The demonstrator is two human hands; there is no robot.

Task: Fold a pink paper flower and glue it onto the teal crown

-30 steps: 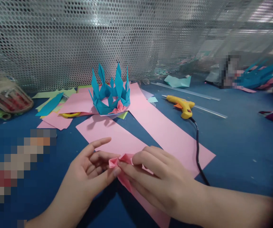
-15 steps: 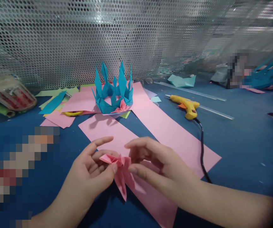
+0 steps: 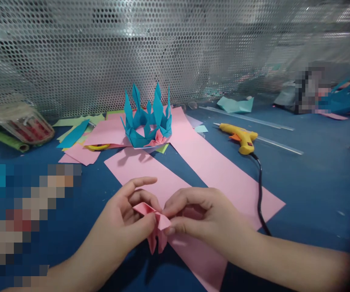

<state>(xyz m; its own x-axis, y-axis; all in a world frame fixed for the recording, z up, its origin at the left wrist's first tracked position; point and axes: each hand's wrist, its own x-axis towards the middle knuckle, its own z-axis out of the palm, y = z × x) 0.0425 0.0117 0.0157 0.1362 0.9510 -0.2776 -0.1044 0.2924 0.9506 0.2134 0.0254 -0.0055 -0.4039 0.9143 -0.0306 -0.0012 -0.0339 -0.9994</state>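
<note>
Between my two hands, above the blue table, is a pink folded paper flower (image 3: 157,241) with pointed petals hanging down. My left hand (image 3: 129,221) pinches it from the left, thumb in front and index finger stretched out. From the right, my right hand (image 3: 203,213) closes thumb and fingertips on a petal edge. Beyond the hands stands a blue paper crown (image 3: 136,140) with tall points; a small pink paper flower (image 3: 159,139) sits on its front. Long pink paper strips (image 3: 211,158) lie under and behind my hands.
A yellow glue gun (image 3: 240,136) lies right of the crown, its black cord (image 3: 259,194) running toward me. Clear glue sticks (image 3: 280,144) lie near it. A plastic jar (image 3: 25,121) and paper scraps (image 3: 80,156) are at left. Perforated metal sheeting (image 3: 101,52) rises behind the table.
My right hand has closed from a loose, open curl into a pinch on the flower. The flower has turned, its petals now pointing more straight down. The view has shifted slightly.
</note>
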